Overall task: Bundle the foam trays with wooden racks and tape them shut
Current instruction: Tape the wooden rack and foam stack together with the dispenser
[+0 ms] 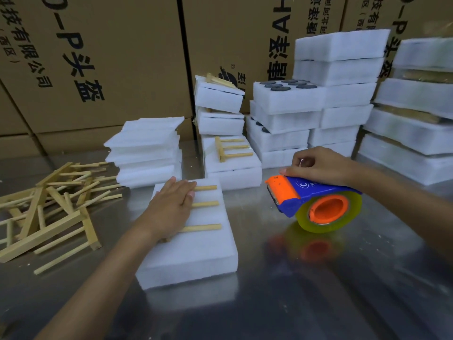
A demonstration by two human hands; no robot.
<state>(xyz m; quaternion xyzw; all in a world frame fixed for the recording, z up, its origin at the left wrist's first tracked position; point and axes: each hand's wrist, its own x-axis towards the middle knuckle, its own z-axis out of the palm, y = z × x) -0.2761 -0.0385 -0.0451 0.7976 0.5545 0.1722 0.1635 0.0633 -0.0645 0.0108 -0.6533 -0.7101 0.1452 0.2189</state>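
White foam tray [196, 251], soft, blocky, lies flat near the tabletop [318, 290] front edge, bare reflective metal around it. Wooden rack [203, 204], three pale prongs, rests on top. Left hand [171, 204] presses flat on rack, grip slack, fingers straight. Right hand [318, 168] grip curled round the blue-orange tape dispenser [316, 202], held just right of tray, above the surface. Loose racks [49, 207] heaped left; stacked foam trays [343, 94] behind, some holding dark discs [282, 89].

Large black Chinese print runs sideways across the brown cardboard cartons [117, 57] stacked behind the foam stacks. On the left carton it reads "头盔" after "-P", with "有限公司" beside it. The carton to its right shows "AH" and a round logo marked ®. The blue tape dispenser [316, 192], in front of the cartons, bears a white circled "C".
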